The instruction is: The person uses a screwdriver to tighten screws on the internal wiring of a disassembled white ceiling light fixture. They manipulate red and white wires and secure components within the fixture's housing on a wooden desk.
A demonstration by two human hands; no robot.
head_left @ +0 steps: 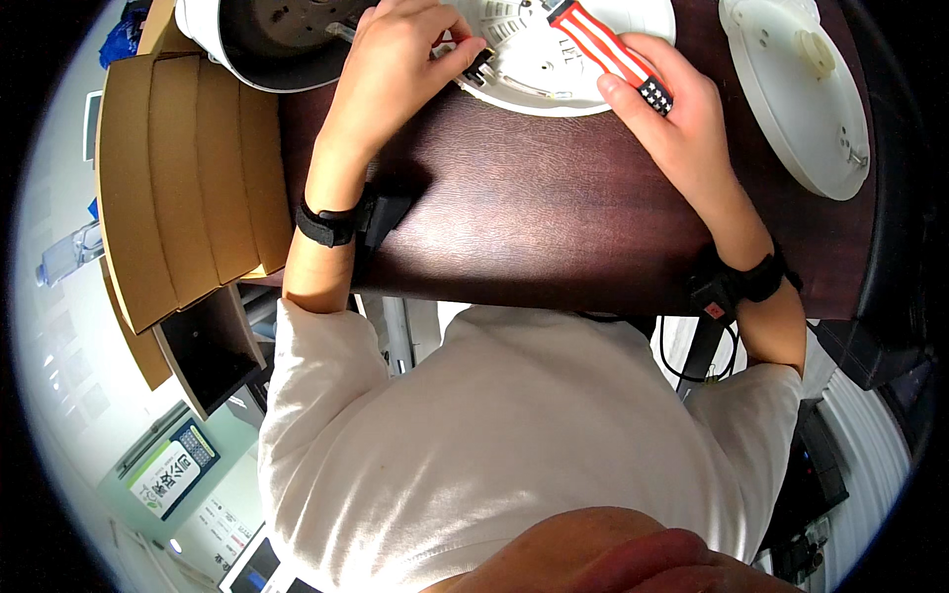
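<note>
A round white plastic base (534, 94) with ribs and thin wires lies on the dark table at the top centre. Over its left rim, my left hand (405, 69) is closed, thumb and fingers pinching a small black part with prongs (479, 65). My right hand (677, 94) wraps round a hand tool (605, 42) with a red-and-white striped handle and a starred black end. The tool slants up and left over the base; its metal tip runs to the upper edge, so its kind does not fully show.
A white appliance body (202, 44) with a dark metal interior stands at the upper left, beside brown cardboard boxes (188, 178). On the right lies a white oval lid (796, 109). The dark brown table (524, 217) ends just in front of me. Black straps circle both wrists.
</note>
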